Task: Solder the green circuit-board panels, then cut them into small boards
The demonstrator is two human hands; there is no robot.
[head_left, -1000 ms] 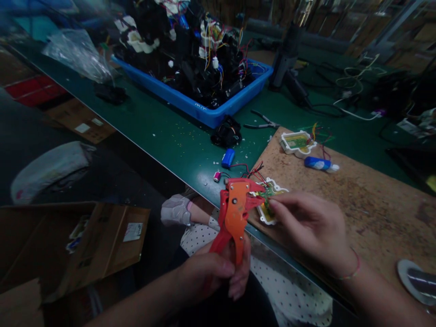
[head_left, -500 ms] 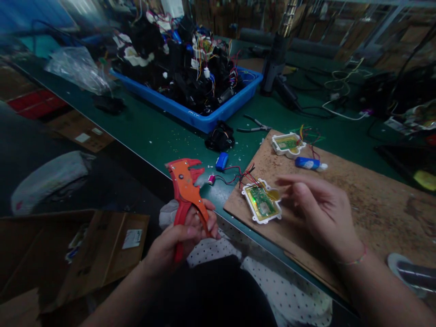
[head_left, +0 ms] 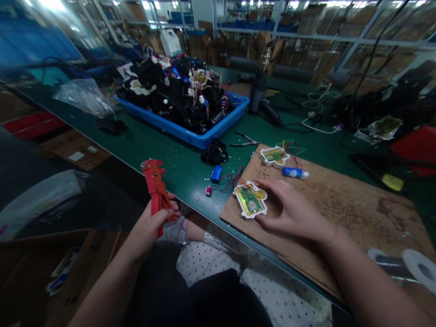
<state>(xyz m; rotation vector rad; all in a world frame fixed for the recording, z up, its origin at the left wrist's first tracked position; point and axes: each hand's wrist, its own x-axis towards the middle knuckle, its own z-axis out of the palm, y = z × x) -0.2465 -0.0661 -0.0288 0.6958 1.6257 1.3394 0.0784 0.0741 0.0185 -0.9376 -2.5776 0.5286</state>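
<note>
My left hand (head_left: 166,215) is wrapped around the handles of a red and orange wire stripper (head_left: 156,181), held upright off the table's front edge. On the brown board, my right hand (head_left: 289,206) has its fingers and thumb on the top and bottom edges of a white plastic housing (head_left: 243,210) with a green circuit board inside. Red and black wires run from this housing toward a blue battery pack (head_left: 215,174) and a small pink-wrapped part (head_left: 208,191) on the green table. A second white housing (head_left: 272,156) lies farther back beside a blue cylindrical battery (head_left: 292,172).
Behind sits a blue tray (head_left: 200,140) heaped with black parts and wires. Pliers (head_left: 245,140), a black part (head_left: 214,152) and a hot-air gun (head_left: 259,91) are on the table. Spools (head_left: 417,268) stand at the brown board's (head_left: 340,204) right. Cardboard boxes (head_left: 85,259) are lower left.
My right hand has moved left and closed around the white housing, which has shifted slightly away from me. My left hand has moved left with the wire stripper. The view has tilted up.
</note>
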